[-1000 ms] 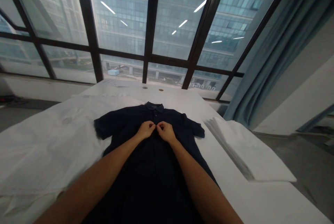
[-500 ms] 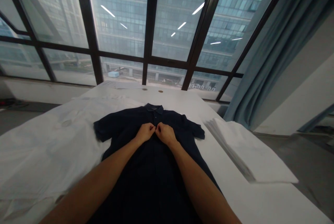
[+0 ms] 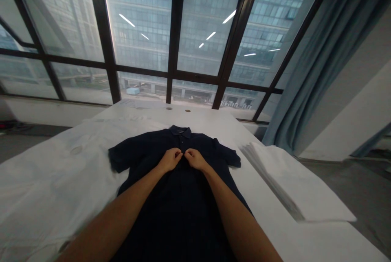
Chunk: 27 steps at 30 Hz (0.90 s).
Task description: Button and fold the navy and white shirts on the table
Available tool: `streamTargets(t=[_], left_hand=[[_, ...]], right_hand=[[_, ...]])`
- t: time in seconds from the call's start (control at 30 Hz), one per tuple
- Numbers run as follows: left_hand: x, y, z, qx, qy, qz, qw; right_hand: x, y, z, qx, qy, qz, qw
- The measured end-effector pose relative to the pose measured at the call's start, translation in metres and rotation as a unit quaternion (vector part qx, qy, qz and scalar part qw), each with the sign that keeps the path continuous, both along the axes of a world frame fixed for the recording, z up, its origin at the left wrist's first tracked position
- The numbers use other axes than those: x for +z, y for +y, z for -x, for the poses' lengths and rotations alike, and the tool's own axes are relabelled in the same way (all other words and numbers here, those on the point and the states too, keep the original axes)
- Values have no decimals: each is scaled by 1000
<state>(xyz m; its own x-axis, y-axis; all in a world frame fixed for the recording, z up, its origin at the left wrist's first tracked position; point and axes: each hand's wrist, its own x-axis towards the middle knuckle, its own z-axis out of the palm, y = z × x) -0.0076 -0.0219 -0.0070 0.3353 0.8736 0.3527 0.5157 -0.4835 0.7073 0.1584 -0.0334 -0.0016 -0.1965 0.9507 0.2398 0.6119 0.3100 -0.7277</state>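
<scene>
- The dark navy shirt (image 3: 183, 205) lies front up on the white desk (image 3: 207, 120), running from the centre of the frame down to the bottom edge, its collar (image 3: 175, 130) pointing toward the windows.
- It should handle as light, soft cloth: limp, not fragile, quick to crease or slide if tugged from one side.
- The button strip down the middle looks the best place to take hold, pinched lightly from both sides just below the collar; for shifting the whole garment, the shoulders would probably spread the pull more evenly.
- Left hand (image 3: 171, 159): thumb and fingertips drawn in to a narrow pinch on the shirt front, just left of the centre line.
- Right hand (image 3: 194, 158): a matching pinch just right of it, the fingertips of both nearly meeting. Whether a button or only an edge of cloth is between them is too small to tell.
- In looks it is plain and very dark, with short sleeves spread to either side, a fold-down collar, a pale label inside the neck and small buttons below. The lower part is so dark that its folds hardly show.
- Loose white fabric (image 3: 45, 184) covers the lower left; a folded white stack (image 3: 299, 184) sits at the lower right.
</scene>
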Motion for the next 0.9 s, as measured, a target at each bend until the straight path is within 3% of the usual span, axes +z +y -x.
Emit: streamTargets(t=[0.1, 0.23, 0.33, 0.4, 0.5, 0.6, 0.73, 0.9], left_hand=[[5, -7, -1, 39, 52, -8, 998], [22, -12, 13, 102, 161, -70, 979], [33, -6, 53, 143, 258, -110, 949], [36, 1, 91, 170, 324, -72, 928], [31, 8, 146, 196, 383, 33, 902], [25, 8, 173, 179, 399, 58, 897], [29, 8, 178, 187, 400, 38, 897], [49, 7, 201, 290, 411, 20, 864]], right_hand=[[6, -4, 6, -24, -54, 1, 998], [27, -14, -4, -157, -156, -56, 973], [37, -18, -49, -277, -224, -74, 932], [33, -22, -93, -325, -283, -19, 902], [13, -30, -153, -340, -318, 108, 878], [-4, -34, -183, -324, -344, 140, 870], [-7, -33, -186, -331, -359, 157, 858], [-9, -41, -186, -332, -365, 143, 858]])
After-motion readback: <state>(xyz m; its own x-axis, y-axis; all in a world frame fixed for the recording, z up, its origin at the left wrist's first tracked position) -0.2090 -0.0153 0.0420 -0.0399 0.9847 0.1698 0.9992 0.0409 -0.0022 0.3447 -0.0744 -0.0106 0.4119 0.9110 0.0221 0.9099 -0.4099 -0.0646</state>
